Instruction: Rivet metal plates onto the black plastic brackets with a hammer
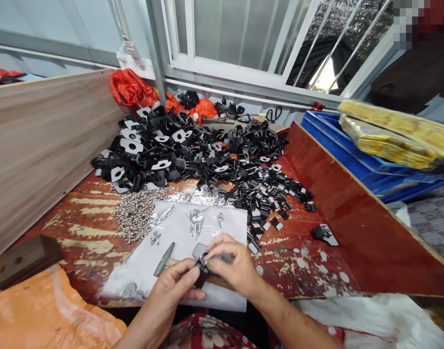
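Note:
Near the table's front edge, my left hand point(178, 283) grips a small black part point(203, 276) between thumb and fingers. My right hand point(234, 264) is pinched at the top of that same part, where a small metallic bit shows between the fingertips; its exact shape is too small to tell. Both hands are over a white sheet point(181, 213). A hammer with a dark green head point(164, 260) lies just beyond my left hand, its handle partly hidden. Thin metal pins point(196, 222) lie in loose groups on the sheet.
Black parts point(181, 150) are heaped at the back, beside a pile of small silver pieces point(136, 213). One black part point(324, 234) lies apart on the right. Wooden boards point(54, 140) edge the table. A blue crate point(360, 160) stands outside on the right; orange cloth point(50, 310) lies front left.

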{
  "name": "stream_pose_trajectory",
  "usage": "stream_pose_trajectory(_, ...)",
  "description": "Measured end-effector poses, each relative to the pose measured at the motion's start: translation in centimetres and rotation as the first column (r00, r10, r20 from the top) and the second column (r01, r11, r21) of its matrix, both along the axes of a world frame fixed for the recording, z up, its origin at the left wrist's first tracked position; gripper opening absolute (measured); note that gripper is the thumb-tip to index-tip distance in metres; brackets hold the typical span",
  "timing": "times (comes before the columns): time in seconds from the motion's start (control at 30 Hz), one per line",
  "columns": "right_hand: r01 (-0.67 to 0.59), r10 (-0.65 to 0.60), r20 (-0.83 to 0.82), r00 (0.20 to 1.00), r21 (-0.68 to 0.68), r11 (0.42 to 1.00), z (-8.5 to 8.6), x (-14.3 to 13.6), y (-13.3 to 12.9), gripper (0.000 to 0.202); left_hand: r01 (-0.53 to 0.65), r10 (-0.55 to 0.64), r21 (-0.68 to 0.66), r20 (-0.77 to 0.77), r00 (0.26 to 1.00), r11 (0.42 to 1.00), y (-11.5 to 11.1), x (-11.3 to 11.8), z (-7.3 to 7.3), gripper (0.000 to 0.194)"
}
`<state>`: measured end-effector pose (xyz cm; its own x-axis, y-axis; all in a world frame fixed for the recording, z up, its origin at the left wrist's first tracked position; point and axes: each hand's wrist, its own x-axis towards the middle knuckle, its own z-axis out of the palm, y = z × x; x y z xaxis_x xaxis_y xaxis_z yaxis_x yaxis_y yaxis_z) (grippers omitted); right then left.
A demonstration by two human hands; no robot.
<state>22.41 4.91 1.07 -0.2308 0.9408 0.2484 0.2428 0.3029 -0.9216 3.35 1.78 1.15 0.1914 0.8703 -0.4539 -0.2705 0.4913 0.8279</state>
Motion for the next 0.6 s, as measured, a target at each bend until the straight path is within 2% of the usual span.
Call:
stream_pose_trajectory(0.03, -0.014, 0.012, -0.091, 0.996, -0.027, 1.0, 0.1, -0.7, -0.8, 0.01, -0.004, 0.004, 0.01, 0.016, 1.0, 1.0, 0.1, 0.2, 0.1, 0.037)
stream_pose_trajectory(0.1, -0.006, 0.002, -0.134, 0.991, -0.032, 0.999, 0.0, -1.6, -1.8, 0.011, -0.019, 0.019, 0.027, 0.011, 1.0, 0.999, 0.0, 0.3, 0.2, 0.04)
stream_pose_trajectory(0.2, -0.022, 0.024, -0.074, 0.997, 0.028, 0.999, -0.3, -2.2, -2.2, 0.009, -0.048, 0.05, 0.049, -0.038, 0.998, 0.998, -0.3, -0.2, -0.2, 0.045)
stream_pose_trajectory(0.3, -0.1, 0.099, 0.032, 0.995, 0.065, 0.993, -0.4, -1.7, -1.5, 0.01, -0.054, 0.058, 0.057, -0.061, 0.996, 0.997, -0.7, -0.9, -0.6, 0.041)
stream_pose_trajectory(0.37, -0.1, 0.09, 0.162, 0.983, 0.054, 0.994, -0.6, -0.7, -0.1, 0.016, -0.075, 0.079, 0.054, -0.073, 0.994, 0.996, -0.8, -1.3, -0.7, 0.037)
stream_pose_trajectory(0.4, -0.06, 0.042, 0.262, 0.964, 0.062, 0.996, -0.7, -0.1, 0.9, 0.02, -0.088, 0.092, 0.053, -0.079, 0.993, 0.995, -0.9, -1.6, -0.6, 0.036)
stream_pose_trajectory(0.5, 0.083, -0.159, 0.529, 0.834, 0.164, 0.983, -1.4, 1.5, 4.8, 0.025, -0.138, 0.14, 0.031, -0.087, 0.986, 0.99, -0.9, -2.1, -0.3, 0.033)
stream_pose_trajectory(0.53, 0.085, -0.183, 0.581, 0.793, 0.193, 0.978, -1.6, 1.8, 6.1, 0.024, -0.155, 0.156, 0.021, -0.086, 0.984, 0.988, -0.9, -2.3, -0.2, 0.032)
stream_pose_trajectory(0.6, 0.027, -0.154, 0.643, 0.75, 0.203, 0.979, -1.9, 1.7, 8.2, 0.022, -0.171, 0.171, 0.003, -0.086, 0.982, 0.985, -0.8, -2.6, -0.1, 0.031)
